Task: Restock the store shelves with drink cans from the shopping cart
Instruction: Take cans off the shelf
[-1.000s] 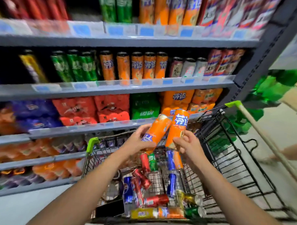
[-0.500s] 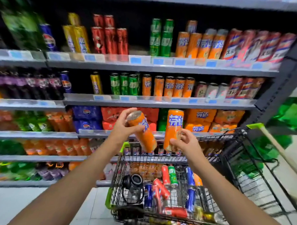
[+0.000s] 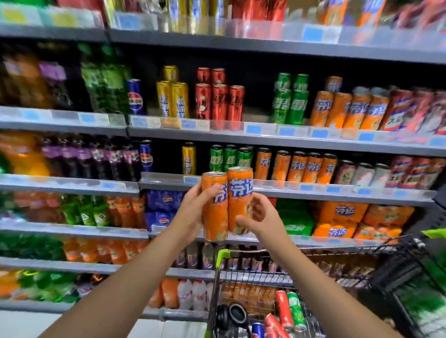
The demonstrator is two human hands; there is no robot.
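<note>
My left hand [image 3: 193,211] grips a tall orange drink can [image 3: 214,219], held upright in front of the shelves. My right hand [image 3: 262,217] grips a second orange can [image 3: 238,195] that stands right beside the first, the two touching. Both cans are level with the shelf edge [image 3: 318,191] that carries a row of matching orange cans [image 3: 306,167]. Below, the shopping cart [image 3: 218,278] with green corner trim holds several loose cans: red [image 3: 283,309], green [image 3: 296,311] and blue [image 3: 258,335].
Grey shelves run across the whole view, stocked with yellow [image 3: 172,99], red [image 3: 219,102], green [image 3: 290,105] and orange cans [image 3: 347,110]. Black headphones [image 3: 232,317] lie in the cart's near corner. Multipacks fill the lower shelves.
Both hands have risen from above the cart toward the shelves. The left can has turned from tilted to upright and now touches the right can. The view has tilted upward.
</note>
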